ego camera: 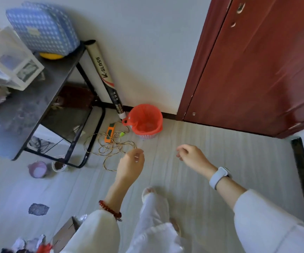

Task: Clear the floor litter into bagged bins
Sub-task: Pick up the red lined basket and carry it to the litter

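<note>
Floor litter [29, 243] is mostly bunched at the near left corner, crumpled paper and wrappers next to a cardboard box [65, 232], plus a dark scrap [38, 209] lying alone a bit further out on the floor [220, 152]. Both hands are out front over bare floor and holding nothing: left hand [130, 164] loosely curled with fingertips nearly pinched, right hand [191, 156] relaxed with fingers drooping, watch on that wrist. Looks to me like the gap between drops, so the smart move is to turn back to the near-left pile, scoop a proper handful instead of single bits, and carry it over the rim before letting go. The bin [146, 121] with the red bag sits further off against the wall, bag folded over the rim, and it looks pretty empty inside. Watch the tangled cord [111, 145] sprawled on the floor just left of the bin, with an orange gadget [110, 132] in it, easy to snag a foot there. Two small cups [38, 168] stand by the leg of the dark worktop [29, 106] on the left. A long tube [105, 79] leans on the wall just beside the bin, and the red door [256, 61] is far right.
</note>
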Demonstrator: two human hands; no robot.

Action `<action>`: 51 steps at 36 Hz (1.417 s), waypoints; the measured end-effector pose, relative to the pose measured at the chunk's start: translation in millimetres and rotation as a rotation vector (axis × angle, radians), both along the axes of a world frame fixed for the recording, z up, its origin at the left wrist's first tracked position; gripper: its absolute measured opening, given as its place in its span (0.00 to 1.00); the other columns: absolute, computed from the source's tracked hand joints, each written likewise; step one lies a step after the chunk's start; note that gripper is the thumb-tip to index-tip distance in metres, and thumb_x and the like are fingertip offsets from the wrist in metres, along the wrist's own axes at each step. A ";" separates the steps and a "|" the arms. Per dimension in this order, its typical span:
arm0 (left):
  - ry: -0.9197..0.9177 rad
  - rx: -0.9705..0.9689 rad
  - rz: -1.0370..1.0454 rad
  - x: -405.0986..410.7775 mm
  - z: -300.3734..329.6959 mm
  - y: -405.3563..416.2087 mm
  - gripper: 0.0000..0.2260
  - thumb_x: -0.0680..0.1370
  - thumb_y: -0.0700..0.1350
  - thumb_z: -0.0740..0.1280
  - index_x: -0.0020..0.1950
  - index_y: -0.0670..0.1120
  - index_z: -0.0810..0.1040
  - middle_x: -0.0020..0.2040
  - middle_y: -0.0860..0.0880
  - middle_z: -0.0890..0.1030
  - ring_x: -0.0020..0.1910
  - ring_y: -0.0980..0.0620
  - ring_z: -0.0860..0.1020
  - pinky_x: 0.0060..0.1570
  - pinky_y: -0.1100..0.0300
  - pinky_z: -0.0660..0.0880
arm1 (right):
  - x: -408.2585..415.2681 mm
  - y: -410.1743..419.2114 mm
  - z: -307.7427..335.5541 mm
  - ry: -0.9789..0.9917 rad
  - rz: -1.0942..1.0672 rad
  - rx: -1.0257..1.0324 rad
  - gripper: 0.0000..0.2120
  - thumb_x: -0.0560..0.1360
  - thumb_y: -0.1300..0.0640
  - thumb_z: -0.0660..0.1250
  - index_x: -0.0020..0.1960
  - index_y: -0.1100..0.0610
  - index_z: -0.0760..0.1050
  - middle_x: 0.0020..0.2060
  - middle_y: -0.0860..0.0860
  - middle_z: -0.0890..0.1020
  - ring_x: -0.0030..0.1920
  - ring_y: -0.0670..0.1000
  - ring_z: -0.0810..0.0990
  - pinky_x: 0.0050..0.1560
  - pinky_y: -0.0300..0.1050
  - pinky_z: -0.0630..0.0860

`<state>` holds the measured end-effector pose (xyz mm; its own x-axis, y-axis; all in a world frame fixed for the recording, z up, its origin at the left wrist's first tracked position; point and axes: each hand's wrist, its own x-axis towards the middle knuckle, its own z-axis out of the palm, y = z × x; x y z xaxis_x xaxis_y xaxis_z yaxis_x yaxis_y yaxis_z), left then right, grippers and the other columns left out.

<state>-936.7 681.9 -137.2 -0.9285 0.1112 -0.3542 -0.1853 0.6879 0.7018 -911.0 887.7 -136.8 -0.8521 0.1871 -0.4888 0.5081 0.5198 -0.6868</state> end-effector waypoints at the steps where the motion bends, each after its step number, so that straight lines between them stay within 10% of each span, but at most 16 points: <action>1: -0.016 -0.014 0.025 -18.4 -7.5 -1.1 0.11 0.79 0.44 0.60 0.58 0.45 0.78 0.52 0.48 0.81 0.49 0.52 0.77 0.50 0.59 0.74 | -19.9 -0.5 -6.3 -0.007 0.014 -0.010 0.13 0.78 0.61 0.55 0.53 0.59 0.77 0.43 0.52 0.80 0.48 0.55 0.80 0.51 0.44 0.73; 18: -0.150 -0.184 0.169 -358.9 -292.4 27.0 0.19 0.78 0.42 0.59 0.69 0.48 0.66 0.65 0.44 0.70 0.58 0.41 0.72 0.52 0.53 0.69 | -358.7 33.8 -288.5 -0.202 0.010 0.083 0.18 0.78 0.65 0.55 0.67 0.62 0.66 0.62 0.59 0.75 0.61 0.57 0.73 0.55 0.44 0.69; 28: -0.193 -0.283 -0.194 -387.3 -475.1 81.5 0.23 0.79 0.43 0.55 0.75 0.46 0.57 0.74 0.45 0.59 0.74 0.45 0.54 0.71 0.54 0.56 | -419.6 45.1 -466.5 -0.201 0.068 0.287 0.31 0.75 0.64 0.59 0.75 0.55 0.53 0.68 0.60 0.62 0.65 0.62 0.64 0.59 0.51 0.68; 37: -0.195 -0.715 -0.037 -381.0 -548.8 73.8 0.35 0.77 0.54 0.56 0.76 0.48 0.38 0.76 0.42 0.38 0.74 0.43 0.36 0.67 0.41 0.32 | -447.4 46.1 -528.2 -0.124 0.198 0.387 0.38 0.74 0.68 0.58 0.76 0.54 0.40 0.74 0.61 0.51 0.64 0.66 0.65 0.59 0.56 0.67; 41: -0.005 -0.659 0.050 -368.6 -561.8 45.1 0.37 0.69 0.41 0.70 0.74 0.38 0.56 0.74 0.37 0.58 0.73 0.36 0.56 0.70 0.42 0.54 | -453.2 50.7 -531.4 -0.140 0.232 0.363 0.44 0.70 0.71 0.59 0.76 0.48 0.38 0.71 0.59 0.58 0.48 0.65 0.76 0.44 0.52 0.73; 43: -0.003 -0.548 0.099 -366.0 -560.0 36.4 0.35 0.72 0.33 0.66 0.74 0.37 0.52 0.76 0.40 0.52 0.73 0.34 0.56 0.66 0.42 0.63 | -455.1 52.0 -531.5 -0.157 0.212 0.351 0.45 0.70 0.72 0.58 0.76 0.46 0.38 0.70 0.58 0.60 0.48 0.65 0.76 0.43 0.50 0.71; 46: -0.063 -0.372 0.215 -370.4 -549.0 33.2 0.36 0.73 0.27 0.57 0.76 0.42 0.43 0.77 0.44 0.42 0.73 0.38 0.57 0.61 0.45 0.68 | -457.9 53.7 -531.4 -0.198 0.145 0.315 0.43 0.71 0.71 0.57 0.76 0.47 0.40 0.72 0.54 0.61 0.52 0.64 0.76 0.44 0.46 0.68; 51: -0.095 -0.277 0.406 -373.7 -530.6 32.2 0.35 0.70 0.27 0.56 0.76 0.40 0.50 0.72 0.36 0.57 0.68 0.33 0.61 0.61 0.43 0.68 | -458.2 46.5 -511.1 -0.177 0.187 0.337 0.38 0.71 0.69 0.58 0.76 0.53 0.47 0.70 0.56 0.65 0.56 0.65 0.75 0.51 0.52 0.71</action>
